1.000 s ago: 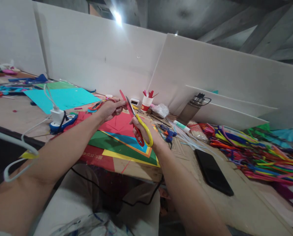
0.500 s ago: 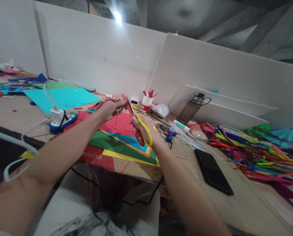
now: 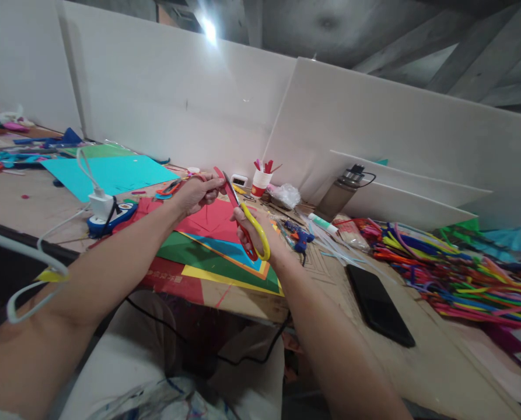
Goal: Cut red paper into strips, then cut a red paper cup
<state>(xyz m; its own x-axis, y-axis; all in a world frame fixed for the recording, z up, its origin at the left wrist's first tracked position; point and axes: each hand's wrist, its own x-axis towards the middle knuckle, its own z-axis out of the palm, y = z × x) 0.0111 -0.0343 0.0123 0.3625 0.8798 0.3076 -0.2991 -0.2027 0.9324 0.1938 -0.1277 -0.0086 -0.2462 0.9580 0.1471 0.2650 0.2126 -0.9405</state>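
Observation:
My right hand [image 3: 245,226] is closed round the handles of a pair of scissors [image 3: 255,230], one handle yellow and the other red. Their blades point up and away, beside the fingertips of my left hand. In a pinch, my left hand [image 3: 199,195] holds a small strip of red paper [image 3: 219,172] at the blades. Where exactly the blades meet the strip is too small to tell. Below both hands lies a red sheet of paper [image 3: 212,224], on top of blue, orange, green and yellow sheets.
At the back stands a paper cup [image 3: 260,185] with red sticks, near a grey bottle [image 3: 339,195]. A black phone [image 3: 378,306] and many pipe cleaners [image 3: 457,280] lie to the right. Leftward are a turquoise sheet [image 3: 107,175] and a power strip with a white charger [image 3: 101,205].
The top end of the red paper strip has tilted slightly to the left at the scissor blades. Both hands stay in almost the same place and keep their hold.

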